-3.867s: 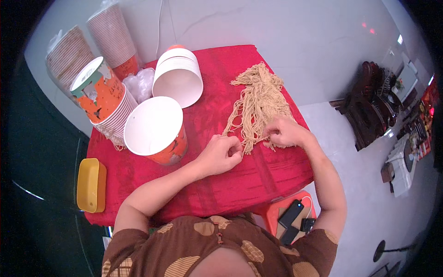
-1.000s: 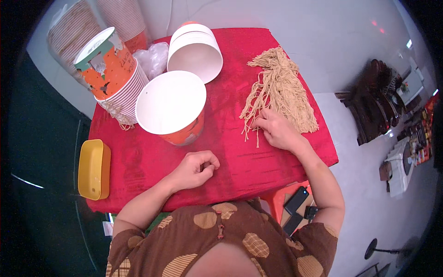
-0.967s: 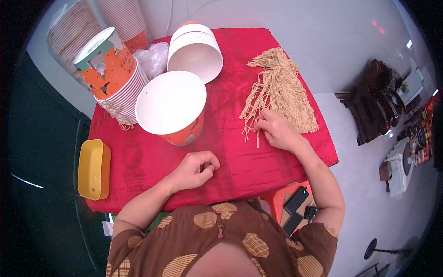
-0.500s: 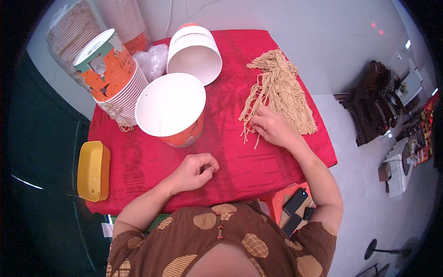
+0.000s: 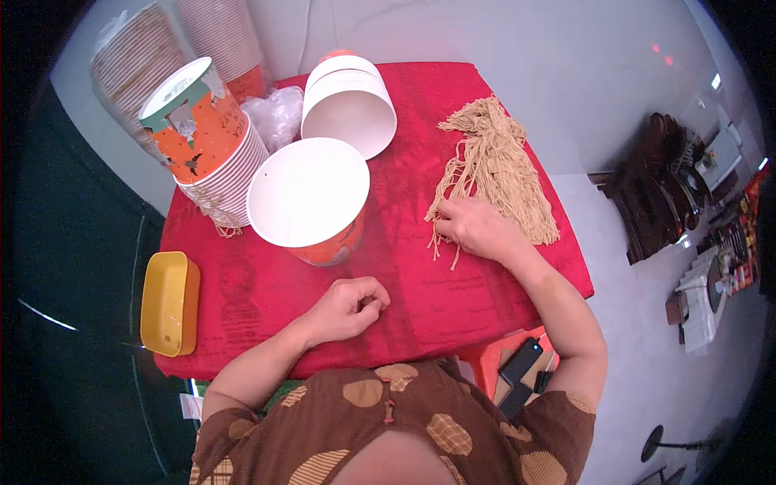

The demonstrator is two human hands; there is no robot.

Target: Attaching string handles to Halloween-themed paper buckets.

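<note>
1. The right hand (image 5: 478, 229) lies flat, fingers spread and unclenched, on the near end of a bundle of beige fibrous cords (image 5: 497, 172); whether any strand is pinched, I cannot tell.
2. The bundle rests on the right part of the red cloth-covered table (image 5: 420, 283); its long axis runs from the knotted far end toward the person, the loose ends fanning out by the hand.
3. The left hand (image 5: 349, 305) is curled into a loose fist on the cloth, holding nothing visible, just below a large white-lined orange paper bucket (image 5: 307, 198).
4. A stack of similar ribbed buckets (image 5: 212, 145) lies tilted at left; a second white bucket (image 5: 349, 105) sits behind; a yellow plastic tray (image 5: 168, 303) is at the left edge.
</note>
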